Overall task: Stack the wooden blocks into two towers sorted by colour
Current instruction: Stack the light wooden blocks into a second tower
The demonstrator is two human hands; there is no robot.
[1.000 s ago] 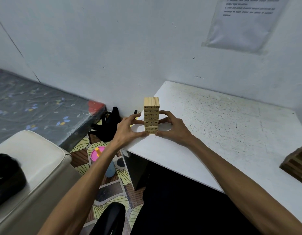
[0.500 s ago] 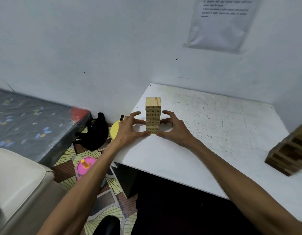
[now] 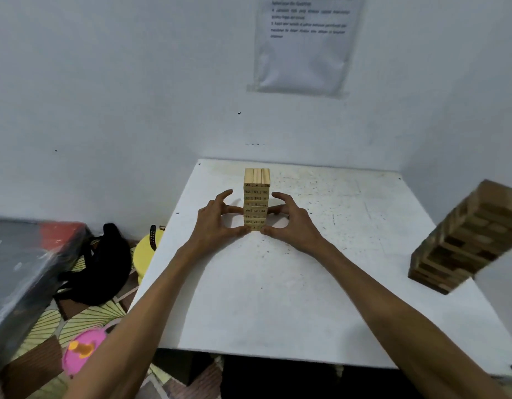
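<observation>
While left hand (image 3: 217,223) and right hand (image 3: 290,223) cup the pale block tower (image 3: 257,197) centre-frame, uneven pressure on release could topple it.

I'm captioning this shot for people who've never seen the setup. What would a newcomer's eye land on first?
First, the pale tower of wooden blocks standing upright near the middle of the white table, with the left hand and right hand holding its lower part from either side. Then the darker tower at the table's right edge, blurred and seemingly tilted in this wide-angle view.
</observation>
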